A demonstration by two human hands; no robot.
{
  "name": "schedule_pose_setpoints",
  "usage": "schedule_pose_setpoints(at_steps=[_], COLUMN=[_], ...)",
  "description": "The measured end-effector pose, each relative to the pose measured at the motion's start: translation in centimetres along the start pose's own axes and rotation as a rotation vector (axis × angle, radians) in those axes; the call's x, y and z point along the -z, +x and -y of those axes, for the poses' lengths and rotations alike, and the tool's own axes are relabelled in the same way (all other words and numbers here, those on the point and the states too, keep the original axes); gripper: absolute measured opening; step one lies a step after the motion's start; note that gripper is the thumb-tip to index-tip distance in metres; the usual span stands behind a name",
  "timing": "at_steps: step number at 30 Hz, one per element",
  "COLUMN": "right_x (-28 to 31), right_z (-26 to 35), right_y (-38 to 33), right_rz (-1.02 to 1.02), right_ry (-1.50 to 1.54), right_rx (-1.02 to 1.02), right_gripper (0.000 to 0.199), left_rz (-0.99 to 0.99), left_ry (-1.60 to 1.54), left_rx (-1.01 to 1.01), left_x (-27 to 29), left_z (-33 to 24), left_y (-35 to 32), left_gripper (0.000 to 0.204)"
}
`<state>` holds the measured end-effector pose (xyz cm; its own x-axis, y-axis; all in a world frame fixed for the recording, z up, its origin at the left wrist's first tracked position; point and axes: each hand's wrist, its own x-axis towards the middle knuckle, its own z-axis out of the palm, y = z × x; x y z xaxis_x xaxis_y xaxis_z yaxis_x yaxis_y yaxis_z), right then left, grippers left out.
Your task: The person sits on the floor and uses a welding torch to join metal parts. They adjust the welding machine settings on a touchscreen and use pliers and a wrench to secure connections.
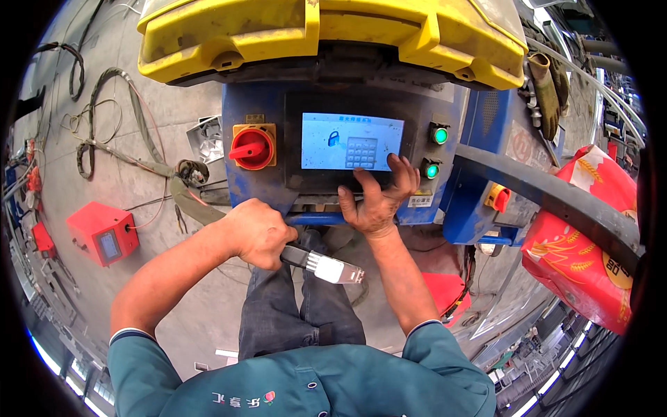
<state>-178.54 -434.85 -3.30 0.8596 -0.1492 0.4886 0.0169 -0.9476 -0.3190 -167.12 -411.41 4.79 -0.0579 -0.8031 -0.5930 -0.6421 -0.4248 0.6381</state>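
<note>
- Green buttons [440,135], two, right of one pale-blue screen [353,141]
- One black-handled, silver-headed tool [323,266], nearer; the left hand [260,233] grips it
- The right hand [379,208], fingers spread wide, at the screen's near edge

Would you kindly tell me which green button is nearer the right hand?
The lower green button, beside the right hand; the upper button sits farther away.

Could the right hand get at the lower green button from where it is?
Probably yes: the right hand is at the screen, just left of the lower green button, with nothing visible between them.
</note>
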Motion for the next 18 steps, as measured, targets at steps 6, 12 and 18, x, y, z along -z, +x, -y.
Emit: schedule_pose_setpoints(at_steps=[6,12,18], right_x=[-0.03,0.01,-0.35], right_z=[0.28,0.75,0.53], right_y=[0.15,0.84,0.32], right_rz=[0.033,0.047,0.015], right_ry=[-0.032,-0.059,-0.054], right_rx=[-0.009,-0.031,-0.063], right_gripper=[0.039,0.041,0.042], left_rz=[0.002,0.016,0.003], left_ry=[-0.002,-0.009,-0.033], left_rx=[-0.001,-0.001,0.002], left_x=[0.17,0.15,0.1], left_z=[-0.02,0.02,0.22], left_y=[0.0,0.08,0.04], left_gripper=[0.029,0.03,0.03])
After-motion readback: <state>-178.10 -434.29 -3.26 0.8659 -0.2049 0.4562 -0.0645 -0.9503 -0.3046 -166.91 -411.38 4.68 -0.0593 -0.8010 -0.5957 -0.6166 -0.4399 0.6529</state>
